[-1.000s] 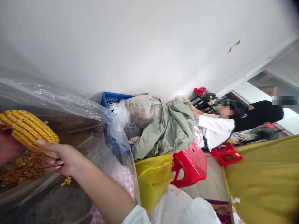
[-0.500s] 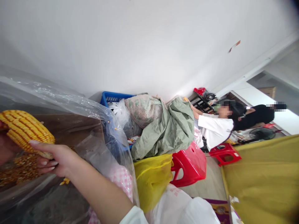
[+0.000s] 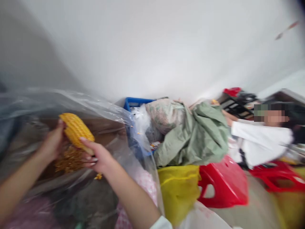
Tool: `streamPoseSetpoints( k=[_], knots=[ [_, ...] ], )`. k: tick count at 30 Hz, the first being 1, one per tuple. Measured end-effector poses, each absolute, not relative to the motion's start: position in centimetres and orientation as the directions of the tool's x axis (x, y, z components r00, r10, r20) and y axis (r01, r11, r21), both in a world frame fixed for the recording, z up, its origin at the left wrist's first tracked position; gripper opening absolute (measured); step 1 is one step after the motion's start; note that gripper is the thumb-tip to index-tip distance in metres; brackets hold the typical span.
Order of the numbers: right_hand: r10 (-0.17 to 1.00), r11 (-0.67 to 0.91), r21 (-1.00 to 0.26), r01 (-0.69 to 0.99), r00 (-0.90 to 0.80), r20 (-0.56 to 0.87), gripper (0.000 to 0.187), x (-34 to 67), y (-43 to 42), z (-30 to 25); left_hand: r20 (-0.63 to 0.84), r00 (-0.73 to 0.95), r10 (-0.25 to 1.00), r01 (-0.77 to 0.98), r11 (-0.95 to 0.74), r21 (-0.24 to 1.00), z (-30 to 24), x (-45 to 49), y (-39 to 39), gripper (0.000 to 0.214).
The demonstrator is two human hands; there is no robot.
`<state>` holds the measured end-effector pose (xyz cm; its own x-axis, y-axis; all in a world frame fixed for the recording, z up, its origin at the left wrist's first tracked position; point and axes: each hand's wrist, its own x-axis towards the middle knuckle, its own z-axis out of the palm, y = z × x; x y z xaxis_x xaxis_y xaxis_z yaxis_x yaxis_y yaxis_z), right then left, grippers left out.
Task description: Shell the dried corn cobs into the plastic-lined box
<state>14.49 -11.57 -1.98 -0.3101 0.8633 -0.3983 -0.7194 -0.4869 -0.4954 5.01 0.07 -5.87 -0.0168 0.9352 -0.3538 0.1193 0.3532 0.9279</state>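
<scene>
Gripping the corn cob (image 3: 75,130) at both ends, we held it inside the mouth of the clear plastic bag (image 3: 107,109): left hand (image 3: 52,142) closed on one end, right hand (image 3: 96,156) wrapped under the other, thumb on top. Loose kernels (image 3: 68,160) lay directly below the grip, a few beside the right wrist. We judged the cob stiff, light and dry, ridged enough not to slip, with kernels likely to shed under pressure. Best hold: the two ends, middle rows free. Motion blur hid finger detail.
</scene>
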Motion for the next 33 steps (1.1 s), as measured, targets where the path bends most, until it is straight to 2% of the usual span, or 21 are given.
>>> streamPoseSetpoints(
  k=[1, 2, 5, 10, 12, 15, 17, 19, 22, 27, 30, 33],
  knots=[
    [0.859, -0.495, -0.49, -0.717, -0.319, -0.401, 0.023, 14.3, -11.8, -1.8, -0.335, 0.037, 0.942, 0.057, 0.332, 0.941, -6.0, 4.7, -0.1, 0.046],
    [0.866, -0.47, -0.495, -0.731, -0.272, -0.42, 0.021, 14.1, -12.0, -1.8, -0.278, 0.064, 0.958, 0.066, 0.274, 0.959, -6.2, 4.3, -0.1, 0.049],
    [0.874, -0.449, -0.49, -0.747, -0.252, -0.416, 0.022, 13.6, -12.1, -2.2, -0.165, 0.007, 0.986, 0.23, 0.159, 0.96, -6.4, 3.6, -0.1, 0.059],
    [0.872, -0.456, -0.409, -0.79, -0.306, -0.382, 0.026, 13.3, -12.1, -2.8, 0.025, 0.038, 0.999, 0.229, -0.033, 0.973, -6.4, 3.4, 0.0, 0.054],
    [0.871, -0.459, -0.38, -0.803, -0.321, -0.373, 0.027, 13.4, -12.1, -2.6, -0.009, 0.096, 0.995, 0.137, -0.004, 0.991, -6.3, 3.4, 0.0, 0.053],
    [0.869, -0.456, -0.37, -0.809, -0.314, -0.382, 0.029, 13.6, -12.2, -2.3, -0.225, 0.199, 0.954, -0.025, 0.235, 0.972, -6.0, 3.3, 0.1, 0.064],
    [0.865, -0.456, -0.398, -0.796, -0.291, -0.41, 0.029, 13.5, -12.3, -2.4, -0.352, 0.231, 0.907, -0.031, 0.369, 0.929, -5.8, 3.1, 0.3, 0.075],
    [0.853, -0.47, -0.436, -0.767, -0.267, -0.449, 0.029, 13.3, -12.3, -2.6, -0.401, 0.217, 0.89, 0.021, 0.406, 0.914, -5.7, 2.8, 0.5, 0.077],
    [0.834, -0.5, -0.474, -0.725, -0.255, -0.489, 0.031, 12.8, -12.4, -3.0, -0.36, 0.158, 0.919, 0.113, 0.345, 0.932, -5.9, 2.6, 0.7, 0.069],
    [0.84, -0.501, -0.515, -0.695, -0.247, -0.483, 0.031, 12.4, -12.5, -3.1, -0.205, -0.045, 0.978, 0.343, 0.208, 0.916, -6.0, 2.6, 0.7, 0.059],
    [0.852, -0.483, -0.535, -0.693, -0.231, -0.47, 0.03, 12.2, -12.6, -3.1, -0.203, -0.072, 0.977, 0.345, 0.215, 0.914, -5.8, 2.6, 0.6, 0.055],
    [0.842, -0.499, -0.491, -0.714, -0.265, -0.469, 0.031, 12.2, -12.7, -3.1, -0.221, -0.08, 0.972, 0.312, 0.235, 0.921, -5.6, 2.7, 0.5, 0.052]
  ],
)
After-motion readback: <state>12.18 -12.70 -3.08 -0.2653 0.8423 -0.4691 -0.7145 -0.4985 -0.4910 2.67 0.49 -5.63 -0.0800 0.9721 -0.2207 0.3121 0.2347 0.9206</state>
